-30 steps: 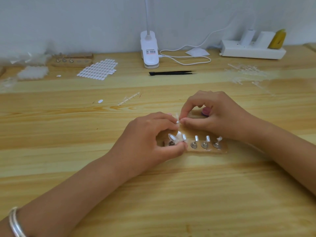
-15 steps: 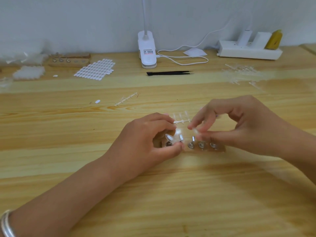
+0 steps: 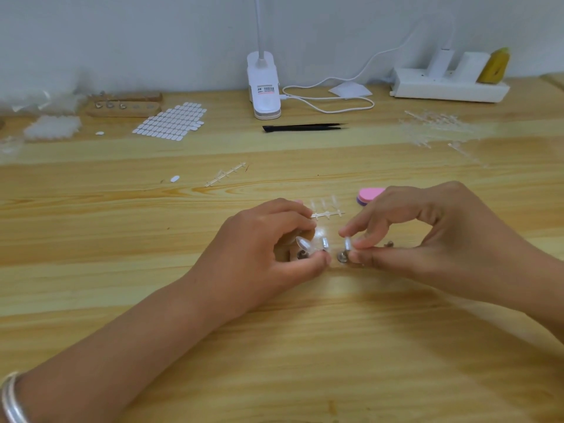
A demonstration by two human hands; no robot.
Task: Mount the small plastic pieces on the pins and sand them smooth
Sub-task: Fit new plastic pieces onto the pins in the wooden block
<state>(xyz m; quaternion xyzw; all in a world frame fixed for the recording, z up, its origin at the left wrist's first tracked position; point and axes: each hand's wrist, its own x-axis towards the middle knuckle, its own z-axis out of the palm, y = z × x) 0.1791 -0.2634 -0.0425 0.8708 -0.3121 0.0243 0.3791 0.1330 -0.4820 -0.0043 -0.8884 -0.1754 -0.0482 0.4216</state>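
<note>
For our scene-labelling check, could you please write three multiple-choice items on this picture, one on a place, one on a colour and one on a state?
1. Where do the black tweezers lie?
A. on the floor
B. on the table, in front of the white lamp base
C. in a drawer

2. What colour is the top of the sanding block beyond the right hand?
A. green
B. black
C. pink

3. What is the right hand doing?
A. pinching a small clear plastic piece above a pin
B. lying flat
C. waving in the air

Answers:
1. B: the tweezers rest on the wood just nearer than the lamp base.
2. C: its top face shows pink.
3. A: thumb and fingertips close on the piece.
</note>
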